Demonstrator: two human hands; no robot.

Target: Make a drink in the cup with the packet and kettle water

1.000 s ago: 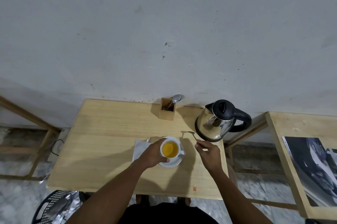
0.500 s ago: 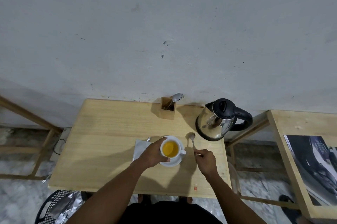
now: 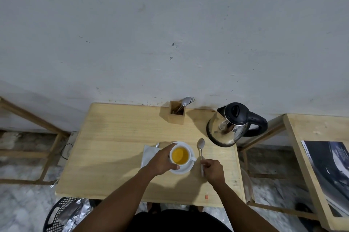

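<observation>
The left hand (image 3: 160,161) is wrapped around the white cup (image 3: 180,155), fingers and thumb closed on its left wall. The cup holds yellow-orange liquid and sits on a white saucer (image 3: 186,169) on the wooden table (image 3: 113,146). Just left of that hand, partly under it, lies a white napkin (image 3: 148,155) with what may be the torn packet at its far edge — too small to be sure.

Right of the cup, the right hand (image 3: 214,172) pinches the handle end of a spoon (image 3: 201,151) — its bowl points away from the hand and it seems to lie flat on the table, clear of the saucer. Beyond this hand and to its right stands the steel kettle (image 3: 228,127), lid shut. Further back, between the two hands, a wooden holder (image 3: 176,116) keeps cutlery.
</observation>
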